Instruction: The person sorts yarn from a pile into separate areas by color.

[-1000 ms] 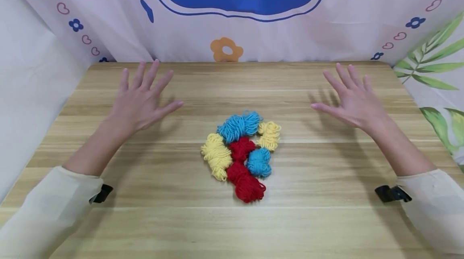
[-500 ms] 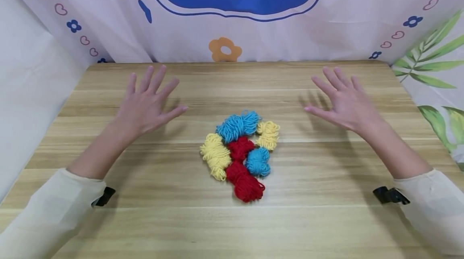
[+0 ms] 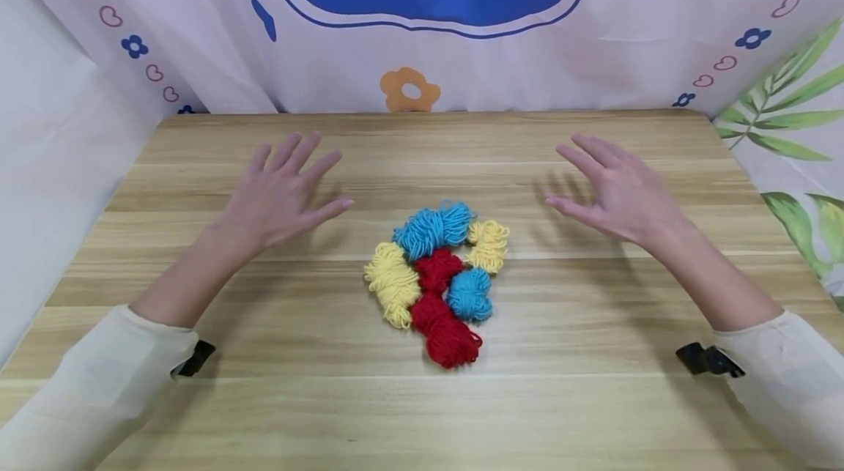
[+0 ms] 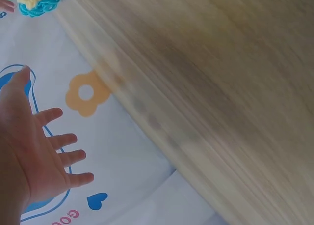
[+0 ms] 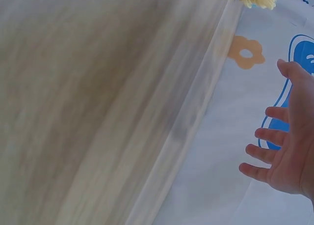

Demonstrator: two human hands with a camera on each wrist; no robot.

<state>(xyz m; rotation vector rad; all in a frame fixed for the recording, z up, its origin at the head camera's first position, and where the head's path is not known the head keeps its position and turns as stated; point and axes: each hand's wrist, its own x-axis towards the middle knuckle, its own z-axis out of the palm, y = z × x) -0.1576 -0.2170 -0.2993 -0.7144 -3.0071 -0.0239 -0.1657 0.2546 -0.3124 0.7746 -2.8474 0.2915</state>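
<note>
Several small yarn skeins lie bunched together in the middle of the table. At the back is a larger blue skein (image 3: 433, 230), with a small yellow skein (image 3: 488, 246) to its right and a larger yellow skein (image 3: 393, 285) at the left. A small red skein (image 3: 438, 270) sits in the centre, beside a small blue skein (image 3: 469, 294); a larger red skein (image 3: 448, 333) is nearest the front. Left of the bunch, my left hand (image 3: 277, 196) hovers with fingers spread, holding nothing. My right hand (image 3: 620, 193) hovers likewise on the right, apart from the yarn.
The wooden table (image 3: 560, 412) ends at a printed white cloth (image 3: 508, 72) hanging along its back edge. A cloth with green leaves (image 3: 785, 127) hangs on the right. Black straps (image 3: 711, 360) show at the sleeve cuffs.
Both hands have moved inward and slightly nearer the front, toward the yarn, and their fingers are less widely spread. The skeins have stayed in place on the table.
</note>
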